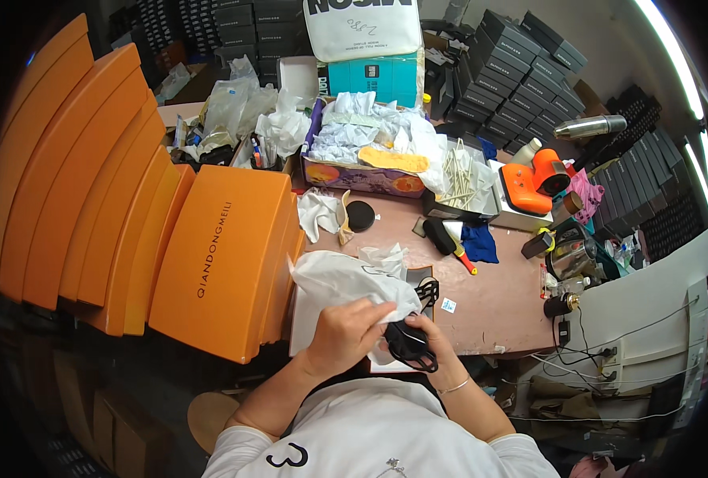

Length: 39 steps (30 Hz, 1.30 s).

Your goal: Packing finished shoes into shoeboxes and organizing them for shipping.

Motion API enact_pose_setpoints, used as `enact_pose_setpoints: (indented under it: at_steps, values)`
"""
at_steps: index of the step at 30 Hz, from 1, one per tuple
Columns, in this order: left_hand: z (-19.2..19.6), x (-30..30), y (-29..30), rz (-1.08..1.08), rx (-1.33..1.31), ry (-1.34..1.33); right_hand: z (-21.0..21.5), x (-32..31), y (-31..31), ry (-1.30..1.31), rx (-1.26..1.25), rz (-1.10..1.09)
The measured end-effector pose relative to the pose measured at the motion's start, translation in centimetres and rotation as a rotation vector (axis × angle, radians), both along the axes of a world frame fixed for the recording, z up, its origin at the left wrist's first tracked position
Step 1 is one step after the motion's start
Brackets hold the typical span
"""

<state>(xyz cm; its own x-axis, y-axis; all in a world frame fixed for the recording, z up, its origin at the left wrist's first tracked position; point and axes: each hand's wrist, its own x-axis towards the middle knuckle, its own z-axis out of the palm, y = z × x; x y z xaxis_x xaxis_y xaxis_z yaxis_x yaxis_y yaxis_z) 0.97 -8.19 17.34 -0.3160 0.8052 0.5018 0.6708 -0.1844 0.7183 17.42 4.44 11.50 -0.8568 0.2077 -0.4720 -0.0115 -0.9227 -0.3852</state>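
Close to my body, at the near edge of the pinkish-brown table (489,311), my left hand (344,334) pinches a thin white wrapping sheet (354,277). The sheet spreads away to the left and partly covers a black strappy item, seemingly a sandal (408,342). My right hand (441,350) grips that sandal from the right side, with its thumb on top. Black straps loop out above and below the right hand. Beneath the hands lies a white, flat-sided piece, perhaps an open box (302,327), mostly hidden by the sheet.
Orange boxes (218,247) stand stacked at the left. Behind are a purple carton (346,177) of crumpled paper, a box of white sticks (457,179) and an orange heat gun (529,187). A red-yellow handled brush (449,243) and a black round pad (360,216) lie mid-table.
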Motion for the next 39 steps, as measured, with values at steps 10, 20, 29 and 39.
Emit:
enact_pose_setpoints:
  at_steps: [10,20,29,39]
  values:
    - [-3.9,4.9,-0.7,-0.244,0.145,-0.027,-3.9,-4.6,0.7,0.151,0.289,-0.262]
    - [-7.6,2.8,-2.0,0.003,0.032,-1.444,-5.2,-5.1,-2.0,0.052,0.549,-0.247]
    - [-10.2,-1.4,0.5,0.066,0.138,-1.644,-7.0,-0.6,-3.8,0.216,0.520,-0.014]
    - [-11.0,3.6,8.5,0.205,-0.194,-0.011,-5.2,15.1,-0.3,-0.196,0.213,-0.906]
